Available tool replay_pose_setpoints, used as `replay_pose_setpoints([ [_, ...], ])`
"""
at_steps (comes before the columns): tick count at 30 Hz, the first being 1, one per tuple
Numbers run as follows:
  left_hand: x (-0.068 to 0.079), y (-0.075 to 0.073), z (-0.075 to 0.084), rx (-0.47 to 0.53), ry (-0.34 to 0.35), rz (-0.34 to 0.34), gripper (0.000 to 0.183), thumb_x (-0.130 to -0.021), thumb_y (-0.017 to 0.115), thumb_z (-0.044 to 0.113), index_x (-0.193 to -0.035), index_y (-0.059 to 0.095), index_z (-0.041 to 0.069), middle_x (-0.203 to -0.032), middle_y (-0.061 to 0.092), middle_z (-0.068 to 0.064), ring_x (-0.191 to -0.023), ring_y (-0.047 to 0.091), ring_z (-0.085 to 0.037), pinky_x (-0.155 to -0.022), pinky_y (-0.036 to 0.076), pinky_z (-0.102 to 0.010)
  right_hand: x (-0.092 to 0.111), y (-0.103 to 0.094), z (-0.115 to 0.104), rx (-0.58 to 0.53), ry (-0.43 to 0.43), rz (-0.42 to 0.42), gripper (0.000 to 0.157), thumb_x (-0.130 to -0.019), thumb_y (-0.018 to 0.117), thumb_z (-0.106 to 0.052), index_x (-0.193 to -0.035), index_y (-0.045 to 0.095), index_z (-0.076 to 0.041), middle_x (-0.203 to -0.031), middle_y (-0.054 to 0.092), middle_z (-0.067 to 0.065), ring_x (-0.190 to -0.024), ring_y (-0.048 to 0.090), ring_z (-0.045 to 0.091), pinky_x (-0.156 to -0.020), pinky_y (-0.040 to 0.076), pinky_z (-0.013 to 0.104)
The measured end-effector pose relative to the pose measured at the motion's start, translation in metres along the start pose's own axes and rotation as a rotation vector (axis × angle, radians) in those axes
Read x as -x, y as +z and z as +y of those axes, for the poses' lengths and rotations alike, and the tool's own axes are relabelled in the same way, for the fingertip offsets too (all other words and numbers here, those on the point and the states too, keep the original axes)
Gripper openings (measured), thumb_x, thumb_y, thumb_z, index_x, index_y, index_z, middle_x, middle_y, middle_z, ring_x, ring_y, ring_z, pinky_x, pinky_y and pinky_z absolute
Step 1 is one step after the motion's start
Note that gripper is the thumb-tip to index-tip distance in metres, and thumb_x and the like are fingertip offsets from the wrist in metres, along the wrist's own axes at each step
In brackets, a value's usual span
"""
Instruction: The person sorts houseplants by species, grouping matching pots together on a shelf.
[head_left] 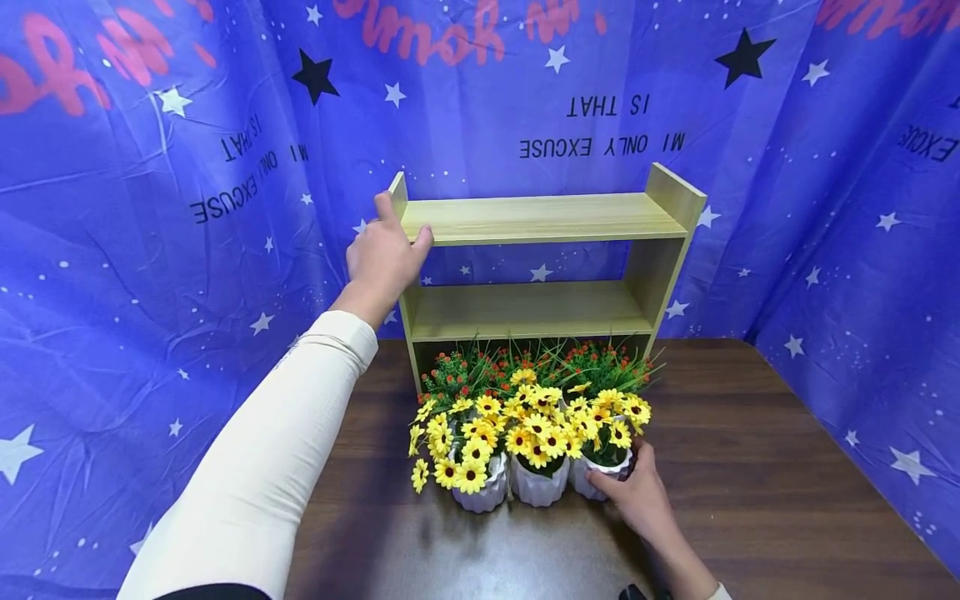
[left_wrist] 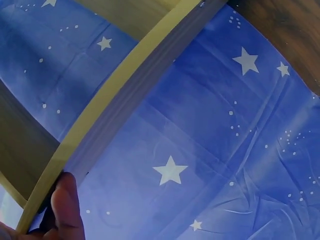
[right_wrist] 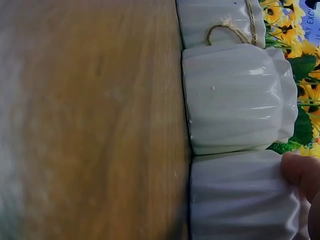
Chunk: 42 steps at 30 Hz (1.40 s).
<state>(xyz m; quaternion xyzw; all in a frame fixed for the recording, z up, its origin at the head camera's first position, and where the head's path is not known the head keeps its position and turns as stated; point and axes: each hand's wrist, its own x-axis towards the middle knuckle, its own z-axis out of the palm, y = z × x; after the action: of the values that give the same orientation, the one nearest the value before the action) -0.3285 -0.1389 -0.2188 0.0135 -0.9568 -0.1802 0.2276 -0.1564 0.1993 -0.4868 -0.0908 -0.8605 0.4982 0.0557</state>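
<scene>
My left hand grips the upper left side panel of a light wooden shelf. The left wrist view shows a finger against the outer face of that side board. Low in front of the shelf, my right hand holds the right-hand white fluted pot of yellow daisy-like flowers, its thumb at the rim. Beside it, close together in a row, stand the middle pot and the left pot, both with yellow flowers.
Behind the yellow flowers, plants with small red blooms and grassy leaves stand at the shelf's foot. Everything rests on a dark brown wooden table. A blue star-printed curtain hangs behind and at both sides. Twine hangs on one pot.
</scene>
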Motion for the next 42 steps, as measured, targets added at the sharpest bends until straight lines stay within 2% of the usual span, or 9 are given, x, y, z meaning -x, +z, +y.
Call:
replay_pose_setpoints([
  [6,0.002,0.002,0.0,0.002,-0.003,0.003,0.069,-0.095,0.044,0.059,-0.138,0.02,0.01,-0.088,0.062,-0.022,-0.082,0.065,-0.042,-0.064,0.05,-0.051,0.001,0.002,0.003,-0.035,0.031,0.002,0.101,-0.078,0.083,-0.022,-0.146,0.016,0.011,-0.143,0.034,0.039,-0.13,0.038,0.049,-0.107,0.03,0.056],
  [12,0.001,-0.001,0.0,-0.009,-0.004,-0.005,0.069,-0.095,0.043,0.058,-0.138,0.018,0.01,-0.085,0.061,-0.022,-0.08,0.065,-0.042,-0.064,0.05,-0.051,0.0,0.006,0.001,-0.071,0.007,0.044,0.099,-0.077,0.085,-0.02,-0.145,0.02,0.012,-0.14,0.038,0.038,-0.128,0.04,0.048,-0.106,0.031,0.055],
  [18,0.003,-0.001,0.0,-0.02,-0.01,-0.039,0.07,-0.096,0.041,0.059,-0.139,0.016,0.009,-0.084,0.06,-0.022,-0.08,0.065,-0.041,-0.064,0.05,-0.05,0.004,0.007,0.0,-0.094,0.032,0.079,0.093,-0.077,0.085,-0.018,-0.143,0.026,0.011,-0.136,0.043,0.034,-0.124,0.045,0.045,-0.102,0.035,0.053],
  [23,0.001,-0.001,0.0,-0.025,-0.005,-0.031,0.069,-0.096,0.041,0.059,-0.136,0.017,0.009,-0.083,0.059,-0.021,-0.078,0.064,-0.04,-0.063,0.049,-0.049,0.005,0.004,-0.002,-0.099,0.038,0.122,0.088,-0.078,0.084,-0.019,-0.142,0.031,0.009,-0.134,0.047,0.033,-0.122,0.047,0.043,-0.1,0.036,0.052],
  [28,0.0,-0.001,0.0,-0.031,0.001,-0.018,0.068,-0.096,0.04,0.059,-0.136,0.017,0.008,-0.083,0.059,-0.021,-0.077,0.064,-0.039,-0.062,0.049,-0.049,0.007,0.001,-0.006,-0.139,0.035,0.139,0.088,-0.078,0.084,-0.018,-0.143,0.031,0.011,-0.137,0.045,0.034,-0.125,0.045,0.043,-0.104,0.034,0.053],
  [31,0.0,0.0,0.0,-0.033,0.002,-0.016,0.068,-0.096,0.04,0.059,-0.136,0.017,0.008,-0.083,0.059,-0.021,-0.076,0.064,-0.04,-0.061,0.049,-0.049,0.01,0.0,-0.008,-0.182,0.036,0.156,0.086,-0.078,0.084,-0.015,-0.142,0.032,0.011,-0.137,0.045,0.032,-0.126,0.045,0.04,-0.103,0.036,0.045],
  [35,0.001,0.001,0.0,-0.034,0.013,-0.002,0.067,-0.096,0.041,0.058,-0.134,0.019,0.008,-0.082,0.059,-0.021,-0.077,0.064,-0.041,-0.061,0.049,-0.05,0.017,-0.003,-0.014,-0.199,0.017,0.214,0.077,-0.078,0.084,-0.013,-0.137,0.039,0.008,-0.131,0.053,0.027,-0.118,0.051,0.029,-0.091,0.039,0.019],
  [37,0.001,0.001,0.0,-0.034,0.018,0.005,0.066,-0.096,0.041,0.058,-0.133,0.019,0.008,-0.082,0.059,-0.021,-0.077,0.064,-0.041,-0.062,0.049,-0.05,0.02,-0.006,-0.019,-0.187,-0.004,0.246,0.072,-0.078,0.084,-0.014,-0.134,0.044,0.006,-0.127,0.057,0.024,-0.111,0.054,0.019,-0.082,0.037,0.009],
  [42,0.0,0.002,0.0,-0.029,0.015,0.014,0.065,-0.095,0.042,0.057,-0.133,0.019,0.009,-0.083,0.06,-0.022,-0.077,0.064,-0.041,-0.062,0.049,-0.05,0.023,-0.017,-0.033,-0.176,-0.069,0.296,0.066,-0.078,0.084,-0.013,-0.129,0.047,0.007,-0.12,0.061,0.024,-0.094,0.051,-0.005,-0.078,0.038,0.005],
])
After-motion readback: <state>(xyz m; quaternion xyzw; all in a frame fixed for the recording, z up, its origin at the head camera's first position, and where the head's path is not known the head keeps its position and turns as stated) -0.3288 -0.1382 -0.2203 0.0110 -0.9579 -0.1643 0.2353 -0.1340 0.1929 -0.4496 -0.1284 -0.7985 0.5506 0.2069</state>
